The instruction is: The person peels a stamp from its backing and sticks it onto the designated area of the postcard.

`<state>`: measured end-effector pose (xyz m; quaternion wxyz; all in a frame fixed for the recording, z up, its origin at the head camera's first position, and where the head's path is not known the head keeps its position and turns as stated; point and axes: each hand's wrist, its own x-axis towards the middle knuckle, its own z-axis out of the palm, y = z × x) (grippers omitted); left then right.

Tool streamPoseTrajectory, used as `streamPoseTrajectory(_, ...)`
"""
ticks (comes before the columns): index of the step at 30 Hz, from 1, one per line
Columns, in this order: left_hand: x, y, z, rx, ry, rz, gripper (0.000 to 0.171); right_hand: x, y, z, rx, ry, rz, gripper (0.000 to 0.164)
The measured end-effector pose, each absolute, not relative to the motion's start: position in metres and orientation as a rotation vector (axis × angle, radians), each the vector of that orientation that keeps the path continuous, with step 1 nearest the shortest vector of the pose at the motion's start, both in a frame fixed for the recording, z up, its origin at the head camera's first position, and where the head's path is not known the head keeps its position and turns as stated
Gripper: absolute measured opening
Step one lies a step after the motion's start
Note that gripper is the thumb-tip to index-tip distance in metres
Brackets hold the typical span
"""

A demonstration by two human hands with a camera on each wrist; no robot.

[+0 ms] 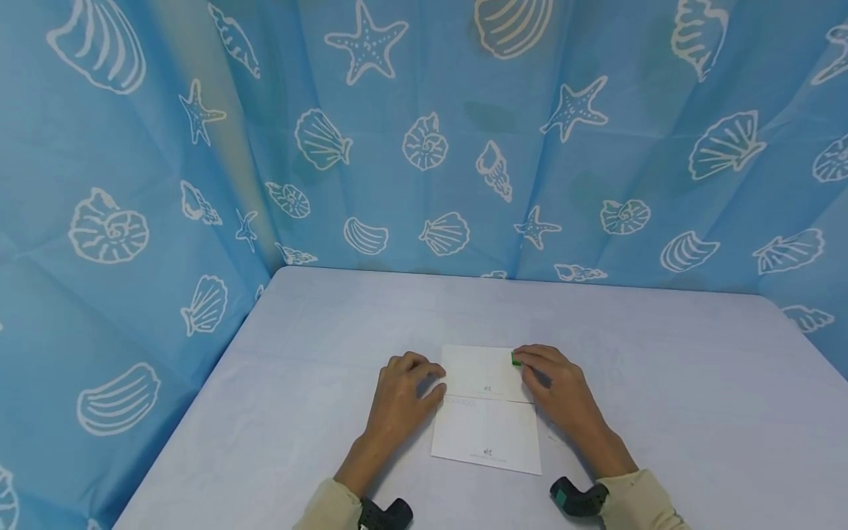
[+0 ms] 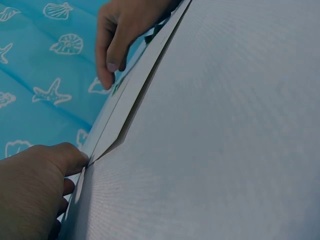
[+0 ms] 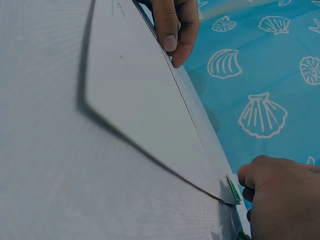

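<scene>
Where paper (image 1: 489, 416) ends, right fingers (image 1: 539, 355) hold green strip (image 1: 514, 359).

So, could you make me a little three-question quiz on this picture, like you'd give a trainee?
1. What colour is the small strip near the fingertips of the right hand?

2. True or false: in the head view, the left hand is at the right-hand edge of the white paper.

3. Fill in the blank: the blue cloth behind the table is printed with white outlines of shells and ____.

Key:
1. Green.
2. False: it is at the left-hand edge.
3. Starfish.
</scene>
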<state>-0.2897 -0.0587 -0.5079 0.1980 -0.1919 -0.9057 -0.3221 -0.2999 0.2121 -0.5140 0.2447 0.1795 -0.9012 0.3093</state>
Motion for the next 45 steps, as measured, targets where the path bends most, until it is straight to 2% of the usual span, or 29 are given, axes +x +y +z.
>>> streamPoseTrajectory(15,-0.29,-0.059,-0.507,-0.517,-2.566,-0.893,0.016,-0.298,0.212,-0.513,0.488,-2.579,0.852,0.025)
streamPoseTrajectory(26,-0.29,-0.057,-0.508,-0.521,-2.565,-0.899,0.015,-0.293,0.215,-0.51,0.316,-2.485,0.935,0.019)
streamPoseTrajectory(36,-0.293,-0.053,-0.507,-0.533,-2.565,-0.934,0.015,-0.254,0.246,-0.504,0.169,-2.536,0.94,0.018)
streamPoseTrajectory(43,-0.293,-0.056,-0.504,-0.507,-2.592,-0.933,0.014,-0.233,0.257,-0.505,0.18,-2.64,0.854,0.037)
streamPoseTrajectory(45,-0.293,-0.056,-0.505,-0.507,-2.602,-0.966,0.014,-0.233,0.259,-0.508,0.215,-2.629,0.834,0.036)
